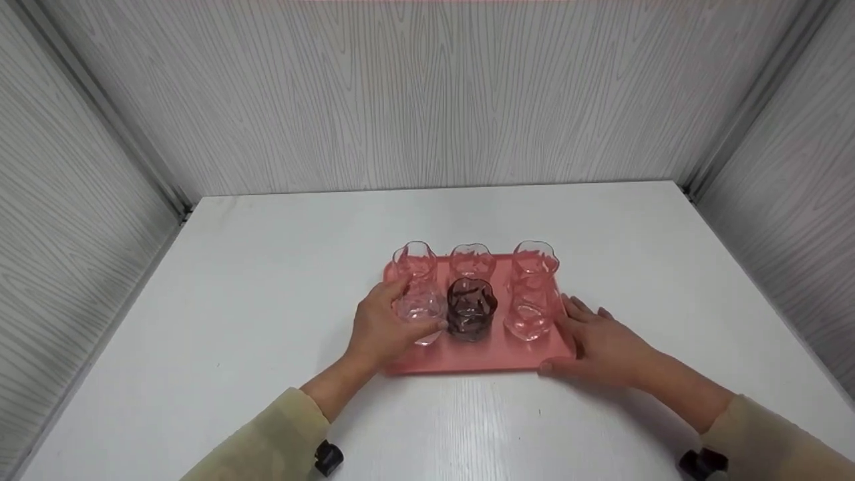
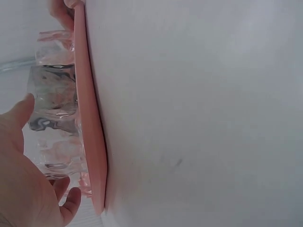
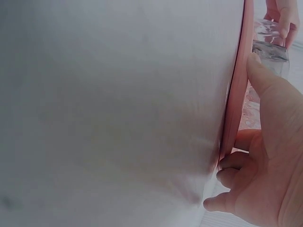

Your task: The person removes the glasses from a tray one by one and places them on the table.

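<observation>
A pink tray [image 1: 467,361] lies on the white table with two rows of wavy-rimmed drinking glasses on it. My left hand [image 1: 382,327] holds the clear glass [image 1: 422,306] at the front left, thumb and fingers around its sides. Right beside that thumb stands a dark grey glass [image 1: 471,308], in the middle of the front row. With my right hand [image 1: 608,344] I grip the tray's front right corner; in the right wrist view the thumb [image 3: 265,78] lies along the front rim, with the fingers at the side edge. A clear glass [image 1: 531,314] stands just inside that corner.
Three clear glasses form the back row: a left one [image 1: 415,258], a middle one [image 1: 473,259] and a right one [image 1: 536,259]. White table top [image 1: 280,267] surrounds the tray. Wood-grain panels [image 1: 427,100] rise behind and at both sides.
</observation>
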`<state>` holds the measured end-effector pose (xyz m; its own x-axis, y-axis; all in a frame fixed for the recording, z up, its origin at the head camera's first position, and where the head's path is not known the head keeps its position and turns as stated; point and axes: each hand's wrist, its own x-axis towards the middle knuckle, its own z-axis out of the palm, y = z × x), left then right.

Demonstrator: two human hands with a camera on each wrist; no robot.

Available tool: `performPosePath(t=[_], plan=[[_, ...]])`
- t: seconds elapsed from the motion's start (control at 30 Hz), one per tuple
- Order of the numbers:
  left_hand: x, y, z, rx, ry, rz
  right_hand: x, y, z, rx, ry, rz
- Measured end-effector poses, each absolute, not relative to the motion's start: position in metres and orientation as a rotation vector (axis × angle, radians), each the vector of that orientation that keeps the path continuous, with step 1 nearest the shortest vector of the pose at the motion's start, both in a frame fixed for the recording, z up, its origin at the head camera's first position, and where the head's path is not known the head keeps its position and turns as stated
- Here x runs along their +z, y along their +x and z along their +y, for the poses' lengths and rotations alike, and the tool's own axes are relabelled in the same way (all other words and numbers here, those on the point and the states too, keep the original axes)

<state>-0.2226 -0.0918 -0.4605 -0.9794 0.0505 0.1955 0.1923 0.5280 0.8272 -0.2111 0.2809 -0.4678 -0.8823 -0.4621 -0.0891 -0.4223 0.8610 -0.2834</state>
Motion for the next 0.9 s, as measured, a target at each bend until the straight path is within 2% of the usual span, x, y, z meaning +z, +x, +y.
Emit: performPosePath(t=[0.9], plan=[[-0.4619, -0.2204, -0.0966, -1.443, -0.28, -2.544, -0.4692, -0.2121, 0.2814, -0.39, -0.693, 2.889]])
